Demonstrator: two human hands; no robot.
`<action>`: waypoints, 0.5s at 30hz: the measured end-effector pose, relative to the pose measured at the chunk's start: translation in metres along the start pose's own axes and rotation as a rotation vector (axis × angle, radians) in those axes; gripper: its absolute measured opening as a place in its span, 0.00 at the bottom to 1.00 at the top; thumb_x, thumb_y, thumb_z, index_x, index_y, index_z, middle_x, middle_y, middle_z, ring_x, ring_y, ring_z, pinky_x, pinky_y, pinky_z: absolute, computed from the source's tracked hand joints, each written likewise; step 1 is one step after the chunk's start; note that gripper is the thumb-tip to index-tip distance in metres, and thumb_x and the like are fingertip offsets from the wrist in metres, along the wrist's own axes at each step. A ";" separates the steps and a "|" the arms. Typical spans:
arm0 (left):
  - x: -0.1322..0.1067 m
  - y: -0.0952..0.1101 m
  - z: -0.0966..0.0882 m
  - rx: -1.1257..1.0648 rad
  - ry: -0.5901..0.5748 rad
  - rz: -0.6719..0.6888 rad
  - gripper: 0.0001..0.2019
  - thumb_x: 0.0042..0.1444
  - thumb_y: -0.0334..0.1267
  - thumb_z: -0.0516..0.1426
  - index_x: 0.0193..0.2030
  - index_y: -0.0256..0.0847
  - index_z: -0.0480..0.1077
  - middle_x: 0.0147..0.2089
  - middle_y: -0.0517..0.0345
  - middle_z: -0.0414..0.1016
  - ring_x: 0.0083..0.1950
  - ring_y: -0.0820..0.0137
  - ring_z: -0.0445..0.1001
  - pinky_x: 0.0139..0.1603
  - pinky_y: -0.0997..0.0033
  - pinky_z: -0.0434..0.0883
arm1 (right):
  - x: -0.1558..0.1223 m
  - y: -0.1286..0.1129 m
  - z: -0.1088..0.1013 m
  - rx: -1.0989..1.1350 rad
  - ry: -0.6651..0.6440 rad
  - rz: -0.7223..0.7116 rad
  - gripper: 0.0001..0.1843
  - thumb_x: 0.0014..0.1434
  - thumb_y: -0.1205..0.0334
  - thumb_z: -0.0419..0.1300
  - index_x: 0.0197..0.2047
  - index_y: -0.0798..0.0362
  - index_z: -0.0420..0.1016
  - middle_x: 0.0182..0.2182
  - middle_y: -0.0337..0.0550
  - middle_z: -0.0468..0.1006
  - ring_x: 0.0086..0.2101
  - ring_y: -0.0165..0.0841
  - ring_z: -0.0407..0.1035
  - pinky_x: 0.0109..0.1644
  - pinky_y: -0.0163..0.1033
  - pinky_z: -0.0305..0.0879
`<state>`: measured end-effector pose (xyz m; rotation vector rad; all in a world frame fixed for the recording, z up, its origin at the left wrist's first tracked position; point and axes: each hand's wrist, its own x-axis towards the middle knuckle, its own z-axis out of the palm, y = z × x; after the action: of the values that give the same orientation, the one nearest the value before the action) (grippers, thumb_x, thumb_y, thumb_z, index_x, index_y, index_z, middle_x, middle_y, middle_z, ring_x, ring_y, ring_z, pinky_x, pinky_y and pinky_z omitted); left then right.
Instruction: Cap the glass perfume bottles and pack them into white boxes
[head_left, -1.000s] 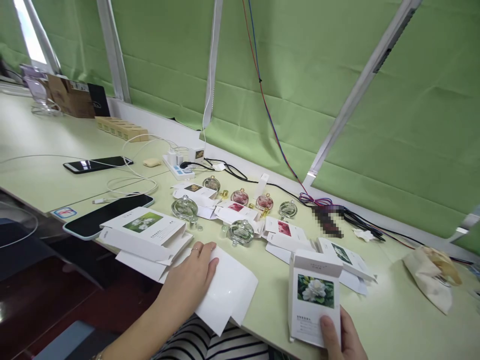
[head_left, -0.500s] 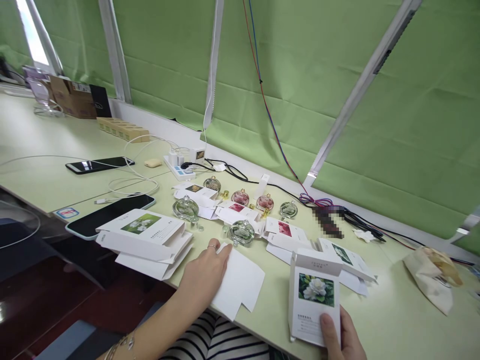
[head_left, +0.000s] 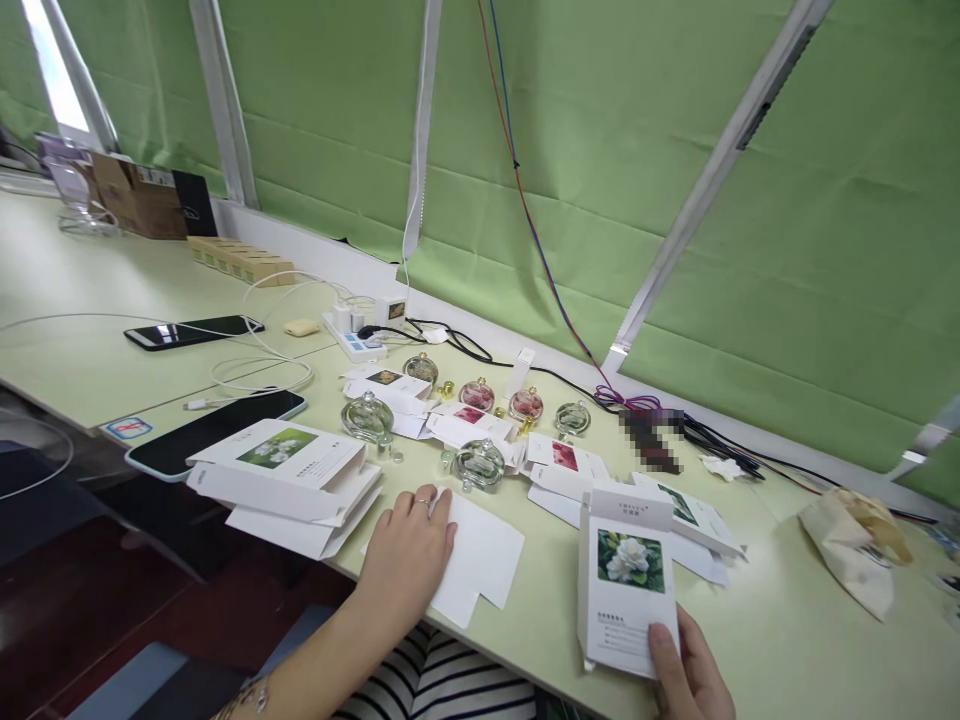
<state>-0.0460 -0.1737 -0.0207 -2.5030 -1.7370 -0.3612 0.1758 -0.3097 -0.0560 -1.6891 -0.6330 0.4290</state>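
My left hand [head_left: 411, 545] lies fingers down on a flat white card insert [head_left: 484, 545] with cut-out corners at the table's front edge. In my right hand [head_left: 686, 665], thumb on the front face, is a white perfume box [head_left: 626, 600] with a white flower picture, held upright with its top flap raised. Just beyond my left hand sits a round glass bottle [head_left: 480, 465] with a green pattern. Another green bottle [head_left: 367, 415] stands left of it. Two pink bottles [head_left: 476, 395] are farther back.
Opened white boxes lie around: a large one [head_left: 277, 450] at left, one with a red picture [head_left: 566, 460], one with a green picture [head_left: 690, 510]. A phone [head_left: 217, 430], a power strip [head_left: 352, 335] with cables, and a cloth bag [head_left: 851, 550] are also on the table.
My left hand has shifted slightly left on the white card, its fingers now flatter. The right hand still holds the box; the view has turned a little.
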 end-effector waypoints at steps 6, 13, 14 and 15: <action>0.000 0.000 0.002 0.007 0.004 0.014 0.17 0.60 0.31 0.49 0.55 0.33 0.66 0.52 0.43 0.70 0.49 0.54 0.68 0.43 0.58 0.66 | 0.001 0.003 0.003 0.093 0.039 0.016 0.36 0.46 0.37 0.59 0.48 0.57 0.69 0.40 0.47 0.79 0.42 0.43 0.72 0.41 0.39 0.71; -0.001 0.000 0.004 -0.002 0.037 0.007 0.17 0.59 0.30 0.50 0.54 0.34 0.67 0.53 0.43 0.69 0.49 0.55 0.67 0.44 0.60 0.66 | 0.007 0.012 -0.004 0.270 -0.048 0.203 0.36 0.47 0.40 0.60 0.52 0.55 0.64 0.45 0.49 0.77 0.47 0.43 0.70 0.43 0.38 0.71; -0.001 0.001 0.005 -0.012 0.050 0.009 0.17 0.58 0.28 0.50 0.53 0.34 0.68 0.53 0.43 0.68 0.49 0.56 0.67 0.44 0.60 0.66 | 0.006 0.012 -0.004 0.299 -0.043 0.226 0.36 0.47 0.40 0.60 0.54 0.55 0.63 0.44 0.49 0.77 0.47 0.42 0.70 0.41 0.37 0.71; -0.002 0.001 0.006 -0.028 0.072 0.016 0.17 0.58 0.27 0.49 0.53 0.34 0.68 0.53 0.43 0.68 0.49 0.56 0.67 0.45 0.60 0.66 | 0.006 0.012 -0.005 0.321 -0.034 0.242 0.37 0.47 0.41 0.60 0.55 0.55 0.63 0.44 0.49 0.77 0.46 0.42 0.70 0.40 0.36 0.72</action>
<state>-0.0451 -0.1745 -0.0268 -2.4884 -1.6959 -0.4714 0.1852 -0.3116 -0.0659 -1.4564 -0.3610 0.6956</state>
